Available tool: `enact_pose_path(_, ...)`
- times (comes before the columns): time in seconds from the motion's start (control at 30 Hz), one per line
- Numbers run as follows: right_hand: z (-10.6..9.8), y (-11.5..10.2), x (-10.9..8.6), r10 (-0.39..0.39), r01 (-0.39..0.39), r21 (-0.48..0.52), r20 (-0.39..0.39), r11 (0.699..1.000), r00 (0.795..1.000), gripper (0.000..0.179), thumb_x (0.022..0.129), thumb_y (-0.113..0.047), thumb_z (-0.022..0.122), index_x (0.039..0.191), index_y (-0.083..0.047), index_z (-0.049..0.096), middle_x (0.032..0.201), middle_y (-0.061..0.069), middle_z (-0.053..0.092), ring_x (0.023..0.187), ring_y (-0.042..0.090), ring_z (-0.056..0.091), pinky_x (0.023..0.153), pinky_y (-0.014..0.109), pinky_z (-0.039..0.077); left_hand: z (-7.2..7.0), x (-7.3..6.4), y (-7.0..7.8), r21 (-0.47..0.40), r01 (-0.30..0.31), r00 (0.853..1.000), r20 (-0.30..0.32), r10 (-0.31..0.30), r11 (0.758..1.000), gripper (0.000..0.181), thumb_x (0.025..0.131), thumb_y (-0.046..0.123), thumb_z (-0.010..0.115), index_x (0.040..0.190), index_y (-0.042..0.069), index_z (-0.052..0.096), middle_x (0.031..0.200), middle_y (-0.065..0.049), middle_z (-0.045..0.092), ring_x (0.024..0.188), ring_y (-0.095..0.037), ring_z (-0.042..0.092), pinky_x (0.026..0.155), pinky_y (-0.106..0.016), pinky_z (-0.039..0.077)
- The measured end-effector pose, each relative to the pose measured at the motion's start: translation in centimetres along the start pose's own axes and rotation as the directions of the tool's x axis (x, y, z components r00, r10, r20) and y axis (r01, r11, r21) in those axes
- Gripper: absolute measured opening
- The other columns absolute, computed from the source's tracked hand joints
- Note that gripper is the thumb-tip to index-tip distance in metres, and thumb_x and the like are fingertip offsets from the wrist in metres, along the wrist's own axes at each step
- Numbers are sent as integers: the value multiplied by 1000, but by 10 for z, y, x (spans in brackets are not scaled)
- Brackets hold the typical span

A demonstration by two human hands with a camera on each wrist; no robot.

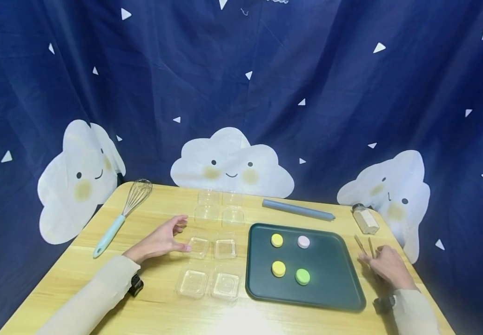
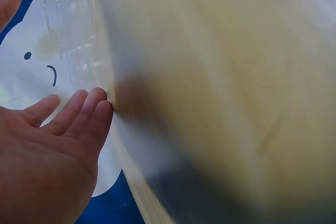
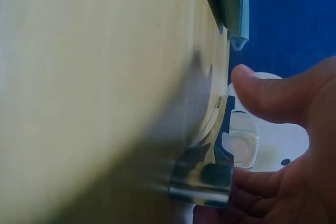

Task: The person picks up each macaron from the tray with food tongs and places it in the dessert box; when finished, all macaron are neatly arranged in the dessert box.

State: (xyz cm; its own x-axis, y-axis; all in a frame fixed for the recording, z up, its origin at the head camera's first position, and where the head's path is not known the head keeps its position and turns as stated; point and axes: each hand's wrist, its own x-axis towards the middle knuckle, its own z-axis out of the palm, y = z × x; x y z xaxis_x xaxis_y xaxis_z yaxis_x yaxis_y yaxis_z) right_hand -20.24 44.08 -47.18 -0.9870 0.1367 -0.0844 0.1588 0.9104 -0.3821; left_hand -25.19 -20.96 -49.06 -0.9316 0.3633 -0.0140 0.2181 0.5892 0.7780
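Observation:
On the right side of the table my right hand [image 1: 388, 266] is at a pair of metal tongs [image 3: 202, 182], its thumb held apart from them and its fingers beside their bent end. The serrated tips of the tongs point toward the back. My left hand [image 1: 164, 239], fingers loosely bent, is beside a clear plastic box [image 1: 198, 246]; nothing is in its grasp. In the left wrist view, clear plastic [image 2: 73, 19] stands beyond the fingertips. Two yellow macarons [image 1: 278, 269], a pale pink macaron [image 1: 303, 242] and a green macaron [image 1: 302, 277] lie on a dark green tray [image 1: 321, 295].
Several more clear plastic boxes [image 1: 225, 284] stand left of the tray. A whisk [image 1: 116, 229] with a light blue handle lies at the left. Behind the tray is a blue-grey rod [image 1: 298, 209]. A dark-lidded jar [image 1: 365, 219] is at the back right.

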Motion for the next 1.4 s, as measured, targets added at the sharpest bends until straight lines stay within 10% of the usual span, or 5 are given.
enact_pose_path(1.0,3,4,-1,49,-49,-47,-10,998,999,35,87,-30,64,58,-16,49,53,-3,51,55,20,49,50,31,37,12,2,12,40,-52,995,83,49,998,103,69,35,91,152,1,40,150,-18,52,137,-41,49,118,-63,36)
enact_pose_path(1.4,1,10,2,78,-78,6,-144,997,986,40,92,-30,60,104,9,64,99,26,71,86,39,66,67,41,50,11,2,10,60,-54,996,81,49,997,93,70,35,91,147,4,49,144,-14,59,136,-39,51,119,-61,36)
